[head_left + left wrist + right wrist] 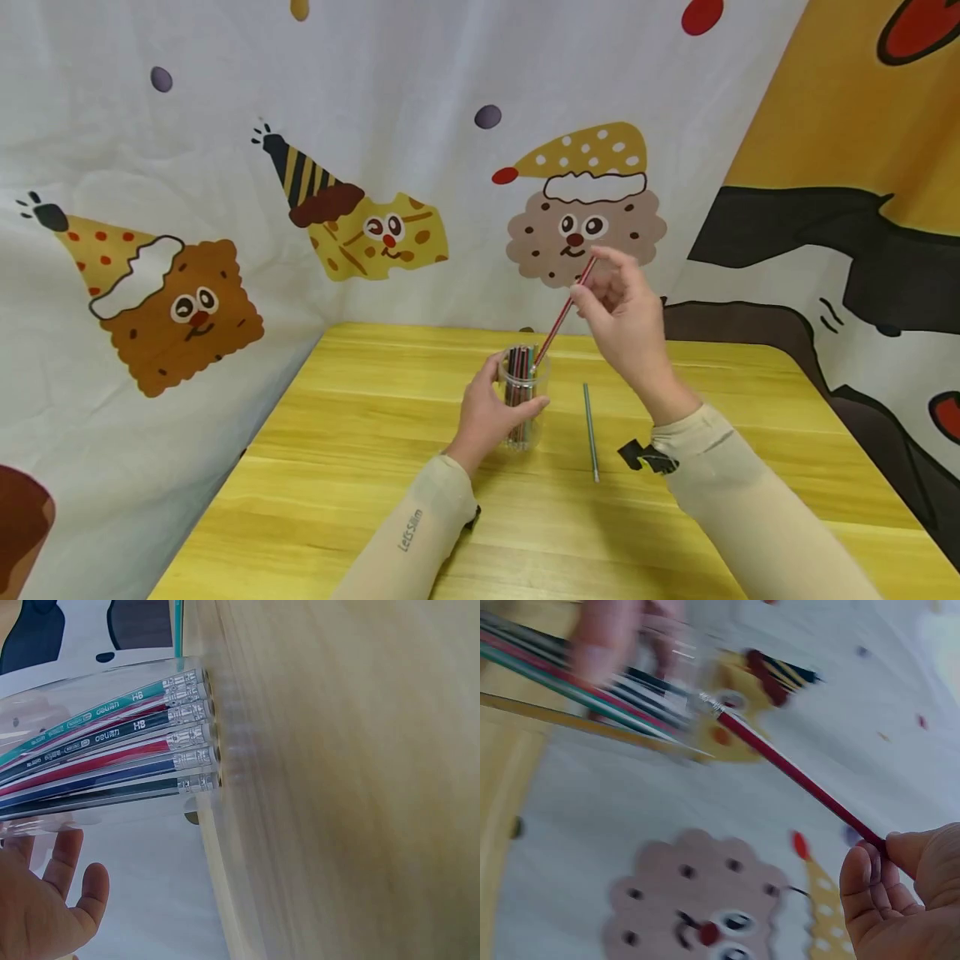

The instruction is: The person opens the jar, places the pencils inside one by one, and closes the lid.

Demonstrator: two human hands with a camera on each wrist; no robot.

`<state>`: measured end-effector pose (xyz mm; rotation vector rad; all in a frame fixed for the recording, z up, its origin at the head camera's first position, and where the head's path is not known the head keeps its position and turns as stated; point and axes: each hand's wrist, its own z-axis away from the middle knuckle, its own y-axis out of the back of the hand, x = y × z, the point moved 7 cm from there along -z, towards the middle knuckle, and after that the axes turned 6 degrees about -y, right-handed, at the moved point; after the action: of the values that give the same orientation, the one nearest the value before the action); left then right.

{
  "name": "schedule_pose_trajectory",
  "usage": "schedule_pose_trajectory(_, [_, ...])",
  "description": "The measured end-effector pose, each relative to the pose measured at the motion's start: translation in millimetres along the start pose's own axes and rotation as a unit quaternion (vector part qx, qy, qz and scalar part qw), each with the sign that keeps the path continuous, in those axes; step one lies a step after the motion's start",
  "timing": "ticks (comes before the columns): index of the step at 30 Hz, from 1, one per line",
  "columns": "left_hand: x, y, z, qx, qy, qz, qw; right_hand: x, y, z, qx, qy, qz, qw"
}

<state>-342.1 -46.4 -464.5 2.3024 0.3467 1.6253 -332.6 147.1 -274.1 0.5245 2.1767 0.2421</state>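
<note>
A clear plastic jar of pencils stands upright on the table, and my left hand grips it around the side. The pencils inside are teal, red, navy and dark green, with their eraser ends down. Above and right of the jar, my right hand pinches a red pencil between thumb and fingers near its upper end. That pencil slants, its metal eraser end down at the jar's mouth. To the right of the jar a teal pencil lies on the table.
The yellow wood-grain table reaches back to a white cloth backdrop printed with cartoon snacks in party hats. A black strap end sticks out at the right cuff.
</note>
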Motion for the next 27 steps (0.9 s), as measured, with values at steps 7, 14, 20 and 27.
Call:
schedule_pose_trajectory(7, [2.9, -0.3, 1.8, -0.001, -0.008, 0.010, 0.9999, 27.2, -50.1, 25.8, -0.083, -0.013, 0.062, 0.994])
schedule_pose_trajectory(14, [4.1, 1.1, 0.4, 0.001, -0.018, 0.017, 0.9997, 35.4, -76.4, 44.6, -0.148, -0.013, 0.102, 0.984])
schedule_pose_trajectory(20, [3.1, 1.2, 0.6, 0.000, -0.019, 0.019, 0.9996, 32.5, -79.9, 46.3, -0.158, -0.019, 0.130, 0.979])
schedule_pose_trajectory(27, [1.8, 1.0, 0.9, -0.002, -0.015, 0.018, 0.9997, 25.6, -81.7, 43.4, -0.174, -0.014, 0.170, 0.970])
